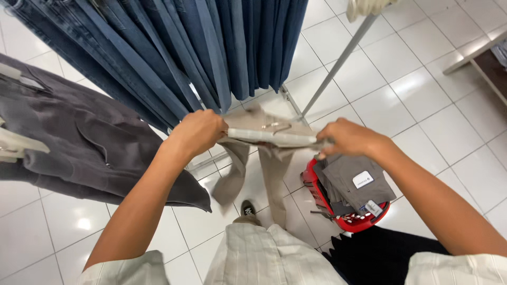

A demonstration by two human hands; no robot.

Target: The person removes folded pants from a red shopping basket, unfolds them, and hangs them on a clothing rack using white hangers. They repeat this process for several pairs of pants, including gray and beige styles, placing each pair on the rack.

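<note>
Beige trousers (264,158): clipped on white hanger (272,137), hung above the tiled floor (422,105).
Left hand (198,132): closed on hanger's left end.
Right hand (348,138): closed on right end.
Red basket (317,195): below right hand, holding grey garments (348,184).

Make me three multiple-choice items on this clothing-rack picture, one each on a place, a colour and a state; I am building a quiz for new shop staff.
1. Where is the red basket?
A. on the tiled floor, below the right hand
B. hanging on the rack
C. on a shelf

2. What colour are the trousers on the hanger?
A. black
B. beige
C. red

3. How is the hanger held?
A. by the left hand alone
B. by nobody
C. by both hands, one at each end

Answers: 1 A, the basket stands on the floor under the right hand. 2 B, the beige trousers hang down from it. 3 C, the left hand and the right hand grip opposite ends.
</note>
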